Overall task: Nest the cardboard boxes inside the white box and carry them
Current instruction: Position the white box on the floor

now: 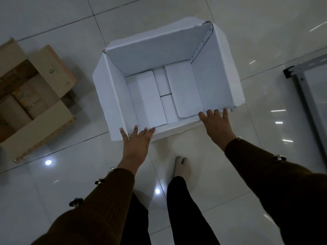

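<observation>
A large white box (155,50) stands open on the tiled floor, its flaps folded outward; nothing lies inside but its bottom flaps. My left hand (137,140) rests on the near rim at the box's left corner, fingers spread over the edge. Over at the near right corner, my right hand (216,123) lies flat against the rim with fingers apart. Neither hand is closed around anything. An open brown cardboard box (35,106) sits on the floor to the left, with smaller cardboard pieces showing inside it.
My legs in dark trousers and one socked foot (183,167) stand just behind the white box. A grey metal frame (304,80) lies on the floor at the right. Glossy floor tiles reflect ceiling lights.
</observation>
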